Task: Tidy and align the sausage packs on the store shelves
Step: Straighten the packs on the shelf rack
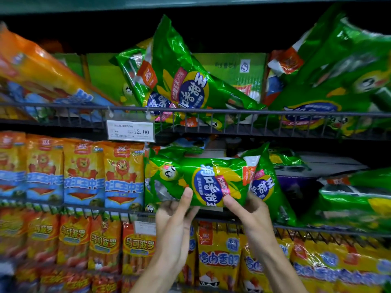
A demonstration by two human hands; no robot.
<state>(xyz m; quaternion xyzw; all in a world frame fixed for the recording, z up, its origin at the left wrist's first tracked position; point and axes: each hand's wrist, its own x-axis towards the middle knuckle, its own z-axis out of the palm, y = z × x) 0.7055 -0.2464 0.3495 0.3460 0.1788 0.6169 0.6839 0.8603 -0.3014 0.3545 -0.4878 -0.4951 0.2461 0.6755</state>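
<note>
Both hands, left hand [176, 210] and right hand [248, 208], pinch a glossy green plastic sausage pack [198, 180] sideways at the middle shelf front, thumbs over its lower edge; the slick film could slip; neighbouring leaning green pack [268, 187] may topple if nudged.

Dark wire shelf rails [211, 112] cross the view; a price tag [131, 130] hangs at ten o'clock, under a dim recess.

A white price tag [130, 130] reading 12.00 hangs from the upper wire rail [275, 113]. Behind the goods stands a green cardboard box [228, 69]. A smaller, blurred label [145, 227] hangs on the lower rail.
</note>
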